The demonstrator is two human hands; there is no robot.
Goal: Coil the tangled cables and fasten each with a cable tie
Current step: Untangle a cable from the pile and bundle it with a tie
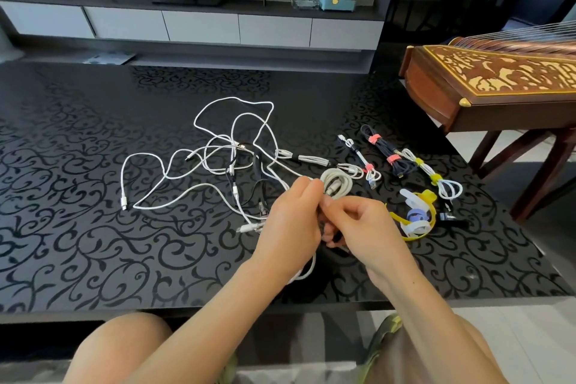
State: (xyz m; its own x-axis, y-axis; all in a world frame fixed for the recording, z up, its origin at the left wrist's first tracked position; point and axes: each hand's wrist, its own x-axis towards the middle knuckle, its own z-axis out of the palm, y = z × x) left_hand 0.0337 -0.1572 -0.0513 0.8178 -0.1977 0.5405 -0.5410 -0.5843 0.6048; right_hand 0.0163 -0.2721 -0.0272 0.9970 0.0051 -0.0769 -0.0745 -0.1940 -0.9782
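Both forearms are bare from elbow to wrist, as are the left hand and right hand, and below the near edge of the black scroll-patterned table a bare knee shows toward its left end — toward its right end, shorts of mottled olive-green, camouflage-like cloth.

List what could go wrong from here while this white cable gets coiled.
1. The white coil, held by the left hand and right hand, shows no tie yet. Letting go with one hand to reach the loose ties may let it spring open.
2. Its free length seems to run back into the tangle, so pulling could tighten knots or drag the pile.
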